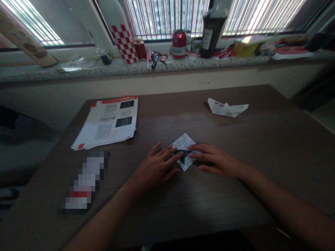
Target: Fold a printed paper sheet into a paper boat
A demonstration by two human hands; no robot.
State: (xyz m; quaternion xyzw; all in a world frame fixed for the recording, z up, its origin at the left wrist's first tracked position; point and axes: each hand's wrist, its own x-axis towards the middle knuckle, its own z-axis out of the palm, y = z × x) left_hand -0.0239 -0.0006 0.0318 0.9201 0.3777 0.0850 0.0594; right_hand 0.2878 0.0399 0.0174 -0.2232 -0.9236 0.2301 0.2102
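Note:
A small diamond of folded printed paper [184,143] lies flat on the table in front of me. My left hand [160,163] rests on its left side, palm down, with the fingers spread and the tips on the paper. From the other side, my right hand [216,158] lays its outstretched fingertips on the right corner. Neither hand grips anything. Parts of the left and right corners are hidden under the fingers. Farther back on the right sits a folded paper boat [228,108], apart from both hands.
A stack of printed sheets [112,120] lies at the back left of the brown table [162,122]. Nearer me is a pixelated phone-shaped object [85,183]. Along the granite windowsill [89,72] stand a red can [179,44], a dark cup [210,36] and a checkered bottle [125,43].

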